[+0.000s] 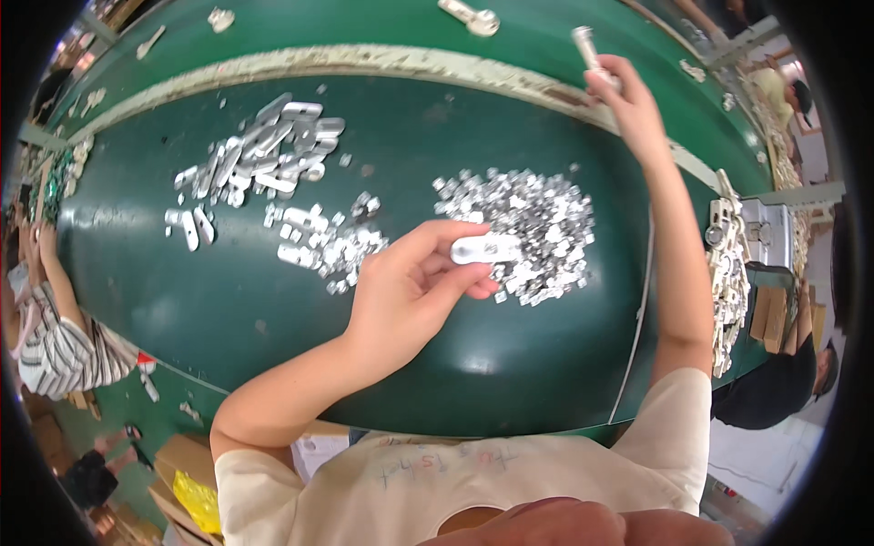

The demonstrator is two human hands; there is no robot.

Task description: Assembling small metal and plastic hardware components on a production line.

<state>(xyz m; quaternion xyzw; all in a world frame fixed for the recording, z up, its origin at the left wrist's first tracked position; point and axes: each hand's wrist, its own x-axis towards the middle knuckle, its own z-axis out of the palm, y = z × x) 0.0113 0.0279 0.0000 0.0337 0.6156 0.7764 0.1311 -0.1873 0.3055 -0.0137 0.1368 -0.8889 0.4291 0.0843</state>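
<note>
My left hand point(405, 287) is closed on a long silver metal plate point(485, 249) with rounded ends, pinched between thumb and fingers above the table. Just beyond it lies a broad heap of small silver metal pieces point(537, 214). My right hand point(630, 102) reaches out over the far rail, fingers closed around a narrow cream-white part point(584, 42) that sticks up from the grip. Part of that piece is hidden by the fingers. A smaller group of small silver pieces point(350, 247) is left of my left hand, and a pile of long silver plates point(273, 146) lies farther left.
A pale worn rail point(364, 60) divides the dark green table point(164, 291) from a green belt point(328, 25) carrying scattered cream parts point(471, 16). Cream parts point(728, 282) are heaped at the right edge, beside a grey metal box point(767, 232). Other people work at both sides.
</note>
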